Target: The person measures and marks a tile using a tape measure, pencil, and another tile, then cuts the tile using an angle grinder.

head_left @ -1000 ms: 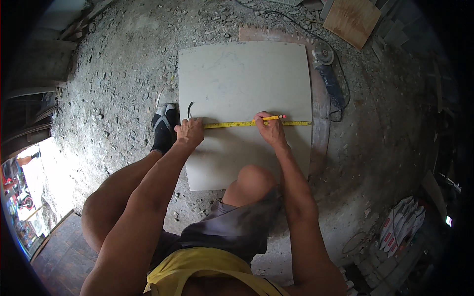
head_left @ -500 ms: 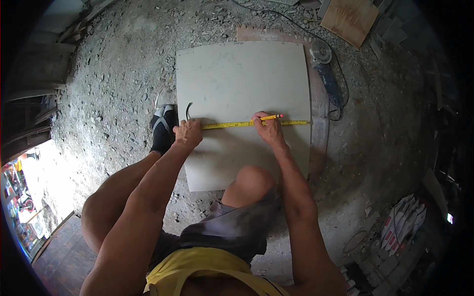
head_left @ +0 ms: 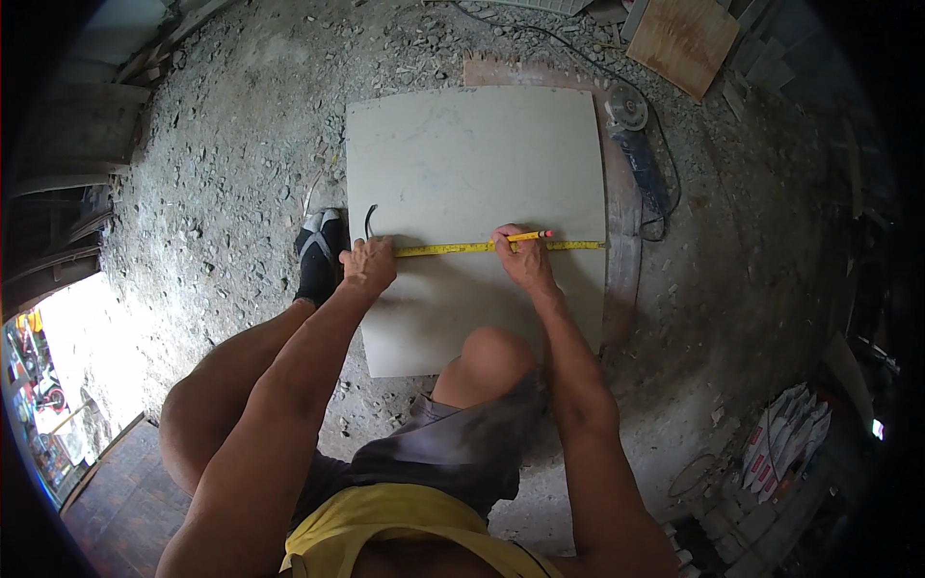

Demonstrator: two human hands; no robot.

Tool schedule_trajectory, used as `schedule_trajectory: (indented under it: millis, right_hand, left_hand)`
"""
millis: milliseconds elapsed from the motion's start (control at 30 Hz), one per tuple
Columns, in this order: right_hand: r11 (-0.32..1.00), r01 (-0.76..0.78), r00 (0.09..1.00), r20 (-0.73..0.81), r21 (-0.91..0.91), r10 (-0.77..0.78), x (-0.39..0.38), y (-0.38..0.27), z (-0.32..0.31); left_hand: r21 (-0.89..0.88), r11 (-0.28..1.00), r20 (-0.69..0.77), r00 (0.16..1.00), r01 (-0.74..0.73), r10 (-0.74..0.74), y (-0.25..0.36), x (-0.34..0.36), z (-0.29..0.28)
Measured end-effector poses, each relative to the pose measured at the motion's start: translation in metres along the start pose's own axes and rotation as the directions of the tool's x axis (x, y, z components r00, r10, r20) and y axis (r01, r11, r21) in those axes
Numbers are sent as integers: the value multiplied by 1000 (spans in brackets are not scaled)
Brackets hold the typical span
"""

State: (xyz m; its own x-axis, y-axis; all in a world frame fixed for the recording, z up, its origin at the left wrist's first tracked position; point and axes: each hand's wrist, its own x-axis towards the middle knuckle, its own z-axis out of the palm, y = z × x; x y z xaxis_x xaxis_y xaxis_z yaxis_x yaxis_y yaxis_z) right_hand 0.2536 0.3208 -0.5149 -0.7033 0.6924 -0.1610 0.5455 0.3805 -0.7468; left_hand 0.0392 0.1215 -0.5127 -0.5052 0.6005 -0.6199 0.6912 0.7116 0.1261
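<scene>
A pale flat board (head_left: 472, 164) lies on the ground before me. Across it, from left to right, stretches a yellow tape measure (head_left: 445, 249) whose blade reaches the board's right edge. At the left edge, my left hand (head_left: 370, 263) is closed around the tape's case end; the case is mostly hidden, and a black strap (head_left: 371, 220) curves up beyond it. My right hand (head_left: 523, 258) rests on the blade right of the board's middle, its fingers closed on a yellow pencil (head_left: 525, 237) with a pink eraser pointing right.
An angle grinder (head_left: 641, 159) with its cord lies past the board's right edge, on a reddish sheet (head_left: 624, 279) under the board. A plywood piece (head_left: 682, 43) is at the far right. White sacks (head_left: 782, 438) lie at the near right. My left foot (head_left: 319, 252) stands beside the board.
The view has shifted very slightly. Both hands stay at about the same spots on the tape; the pencil in my right hand has tilted a little flatter.
</scene>
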Motion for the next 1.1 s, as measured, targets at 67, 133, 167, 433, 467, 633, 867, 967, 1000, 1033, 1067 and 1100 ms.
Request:
schedule_trajectory:
  millis: [67, 133, 167, 433, 467, 633, 867, 967, 1000, 1033, 1067, 1100]
  right_hand:
    - [1000, 13, 1000, 0, 6, -13, 0, 0, 0]
    - [1000, 3, 1000, 1, 8, -3, 0, 0, 0]
    - [999, 49, 999, -17, 1, -49, 0, 0, 0]
    - [994, 106, 993, -51, 37, -104, -2, 2, 0]
    - [994, 97, 994, -53, 54, -95, -3, 2, 1]
    - [994, 100, 995, -34, 46, -98, -2, 0, 0]
    - [998, 54, 998, -36, 37, -52, -4, -3, 1]
    - [997, 76, 994, -86, 28, -73, -3, -5, 3]
    - [994, 109, 988, -117, 29, -105, -3, -5, 3]
    - [990, 136, 983, -131, 25, -132, -3, -6, 3]
    - [988, 152, 982, -119, 28, -147, -2, -6, 3]
    - [991, 130, 986, -106, 28, -126, -2, -7, 3]
  left_hand:
    - [-1, 1000, 0, 1000, 0, 0, 0, 0, -1]
    - [-4, 1000, 1, 1000, 2, -2, 0, 0, -1]
    - [11, 1000, 19, 1000, 3, -4, 0, 1, -1]
    - [13, 1000, 30, 1000, -8, 8, 0, 2, 2]
    - [13, 1000, 26, 1000, -8, 7, -1, 2, 2]
    - [12, 1000, -1, 1000, -25, 25, -1, 1, 2]
    - [8, 1000, 27, 1000, -13, 12, 1, 0, 0]
    - [13, 1000, 23, 1000, -9, 9, 1, 1, -3]
    - [5, 1000, 36, 999, -8, 8, 1, 0, -3]
    - [12, 1000, 43, 999, -4, 3, 1, 0, -3]
    - [6, 1000, 41, 999, -10, 10, 1, -1, -3]
    - [-3, 1000, 42, 999, -16, 16, 1, -1, -4]
